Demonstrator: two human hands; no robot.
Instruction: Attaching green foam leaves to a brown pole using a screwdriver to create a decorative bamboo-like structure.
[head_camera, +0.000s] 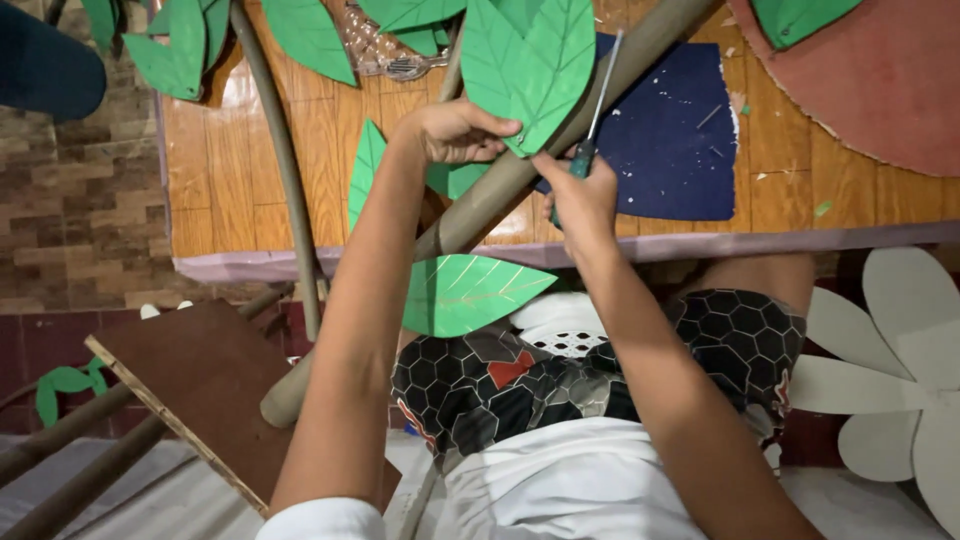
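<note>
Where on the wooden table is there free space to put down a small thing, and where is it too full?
Bare wood shows on the table at the left, between its left edge and the curved grey tube. A second strip lies right of the dark blue sheet, below the red round board. The middle is crowded: green paper leaves, the brown pole, the left hand and right hand.

1. Green leaf-shaped paper cutout (530, 65), frame top centre: matt, dark drawn veins.
2. Long brown cardboard-like tube (480, 205): dull, smooth.
3. Screwdriver (592, 130): bright metal shaft, glossy green plastic handle.
4. Wooden plank tabletop (240, 190): glossy varnish.
5. Dark blue sheet (675, 140): matt, speckled.
</note>
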